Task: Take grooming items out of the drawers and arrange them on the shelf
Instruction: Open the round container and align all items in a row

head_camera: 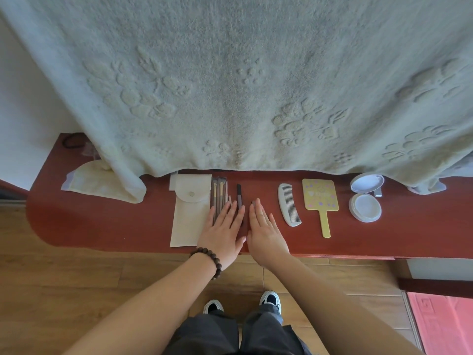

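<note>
Grooming items lie in a row on the red-brown shelf. A cream snap pouch is left of centre, with several makeup brushes beside it and a dark pencil further right. A white comb, a yellow hand mirror and an opened white compact follow to the right. My left hand lies flat, fingers straight, over the lower ends of the brushes. Beside it my right hand lies flat too, covering a small dark item near the fingertips.
A pale embossed cloth hangs over the shelf's back edge. A cream cloth item and a black hair tie sit at the left end. Wooden floor, my shoes and a pink mat are below.
</note>
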Demonstrator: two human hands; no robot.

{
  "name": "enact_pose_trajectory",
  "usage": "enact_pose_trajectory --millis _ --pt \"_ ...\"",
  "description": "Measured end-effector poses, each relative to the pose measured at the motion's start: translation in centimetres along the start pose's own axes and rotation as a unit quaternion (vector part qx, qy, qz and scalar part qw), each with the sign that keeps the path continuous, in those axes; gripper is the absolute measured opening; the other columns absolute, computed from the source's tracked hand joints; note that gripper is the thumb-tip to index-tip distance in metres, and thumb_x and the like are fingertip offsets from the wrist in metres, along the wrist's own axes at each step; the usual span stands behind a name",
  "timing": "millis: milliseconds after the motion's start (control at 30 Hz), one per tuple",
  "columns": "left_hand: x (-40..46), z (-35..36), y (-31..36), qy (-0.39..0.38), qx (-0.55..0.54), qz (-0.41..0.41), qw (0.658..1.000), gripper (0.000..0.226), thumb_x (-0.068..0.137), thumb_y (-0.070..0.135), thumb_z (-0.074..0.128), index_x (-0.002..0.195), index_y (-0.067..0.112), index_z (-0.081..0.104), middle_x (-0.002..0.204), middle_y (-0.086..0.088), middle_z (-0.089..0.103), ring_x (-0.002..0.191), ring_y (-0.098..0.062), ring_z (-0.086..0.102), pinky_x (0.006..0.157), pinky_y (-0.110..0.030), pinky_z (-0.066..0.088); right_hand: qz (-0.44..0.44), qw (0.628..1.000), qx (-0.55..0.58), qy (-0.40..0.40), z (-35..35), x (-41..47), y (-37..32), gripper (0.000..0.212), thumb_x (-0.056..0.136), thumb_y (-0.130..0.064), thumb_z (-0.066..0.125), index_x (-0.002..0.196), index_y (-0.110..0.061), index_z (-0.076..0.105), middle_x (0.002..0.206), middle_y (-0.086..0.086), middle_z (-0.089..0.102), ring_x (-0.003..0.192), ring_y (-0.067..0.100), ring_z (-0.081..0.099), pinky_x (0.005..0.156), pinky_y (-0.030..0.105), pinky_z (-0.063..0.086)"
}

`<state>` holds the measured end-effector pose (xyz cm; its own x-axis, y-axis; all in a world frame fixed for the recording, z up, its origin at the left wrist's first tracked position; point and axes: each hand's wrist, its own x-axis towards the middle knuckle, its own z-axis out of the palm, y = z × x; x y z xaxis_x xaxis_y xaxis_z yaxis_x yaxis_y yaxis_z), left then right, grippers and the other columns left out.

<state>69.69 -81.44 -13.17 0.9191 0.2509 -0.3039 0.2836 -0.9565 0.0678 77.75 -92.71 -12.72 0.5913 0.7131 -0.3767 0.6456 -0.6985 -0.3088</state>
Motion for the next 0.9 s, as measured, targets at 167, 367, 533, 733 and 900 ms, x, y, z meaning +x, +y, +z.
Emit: enact_pose_trajectory --millis 167,367,533,733,900 --pt "-0.2 0.0 -0.1 0.003 -0.011 -0.012 1.000 0.064 0.100 0.045 0.018 0.150 0.020 -0.013 0.160 -0.001 -0.011 0.147 -0.017 -0.012 0.119 -0.047 -0.001 0.004 1.000 0.014 -0.012 0.0 1.2 -1.7 0.067 0.098 -0.016 0.028 0.149 -0.006 -0.013 0.156 0.010 -0.025 0.146 0.018 -0.016 0.120 0.035 -0.003" --pt "-0.5 0.0 -0.4 -0.001 -0.013 -0.017 1.000 0.068 0.099 0.044 0.024 0.150 0.017 -0.013 0.160 0.000 -0.014 0.146 -0.017 -0.015 0.119 -0.047 -0.005 -0.003 0.999 0.024 -0.032 -0.1 1.5 -2.5 0.068 0.097 -0.015 0.029 0.149 -0.007 -0.014 0.156 0.010 -0.025 0.146 0.017 -0.016 0.121 0.036 -0.002" --pt "-0.5 -0.1 -0.7 -0.002 -0.023 -0.014 1.000 0.066 0.100 0.044 0.021 0.150 0.018 -0.013 0.160 0.000 -0.014 0.146 -0.016 -0.015 0.120 -0.047 -0.003 0.000 0.999 0.051 -0.019 -0.3 1.5 -2.6 0.067 0.097 -0.015 0.028 0.150 -0.010 -0.013 0.157 0.007 -0.023 0.146 0.016 -0.016 0.120 0.036 -0.004" --pt "-0.3 -0.6 -0.1 0.019 -0.023 -0.020 0.999 0.069 0.099 0.049 0.025 0.151 0.018 -0.008 0.160 -0.005 -0.010 0.148 -0.021 -0.009 0.120 -0.047 0.002 0.049 0.994 0.021 0.095 -1.6 -0.5 2.1 0.065 0.099 -0.032 0.032 0.152 -0.017 -0.003 0.158 0.003 -0.018 0.146 0.018 -0.018 0.119 0.034 -0.009" --pt "0.3 -0.5 0.8 0.020 -0.032 -0.018 0.999 0.070 0.099 0.049 0.027 0.151 0.018 -0.007 0.160 -0.006 -0.011 0.148 -0.022 -0.008 0.120 -0.046 0.002 0.124 0.991 0.018 0.039 -1.0 -1.8 4.3 0.069 0.100 -0.038 0.029 0.151 -0.009 -0.008 0.159 0.008 -0.015 0.146 0.020 -0.016 0.120 0.037 -0.006"
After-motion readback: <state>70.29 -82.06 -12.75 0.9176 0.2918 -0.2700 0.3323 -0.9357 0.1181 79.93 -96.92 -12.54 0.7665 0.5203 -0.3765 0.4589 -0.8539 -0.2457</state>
